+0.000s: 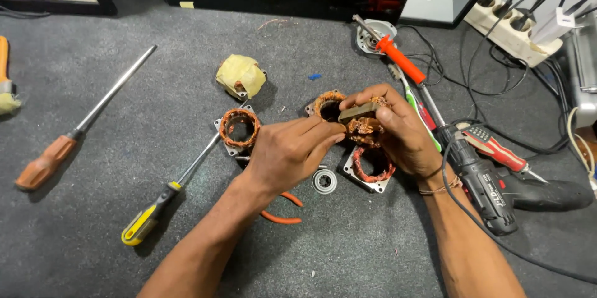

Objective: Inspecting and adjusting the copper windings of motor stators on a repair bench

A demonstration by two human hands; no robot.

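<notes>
Both hands are up over the middle of the grey surface, working one piece between them. The right hand grips a motor stator with ragged copper windings, its fingers curled round the far side and thumb across the top of the grey metal core. The left hand comes in from the near side, fingers pressed together with thumb and forefinger pinching at the edge of that same stator, right where the copper frays.

Just beneath the hands lie three more wound stators: one to the left in a square metal plate, one behind, one under the right wrist. A small ball bearing sits close by, and orange-handled pliers peek out under the left forearm.

A yellow-taped coil rests further back. Left of it all, a yellow-and-black screwdriver and a long brown-handled screwdriver. To the right, a black and red cordless drill, an orange-handled tool, and a power strip full of plugs.
</notes>
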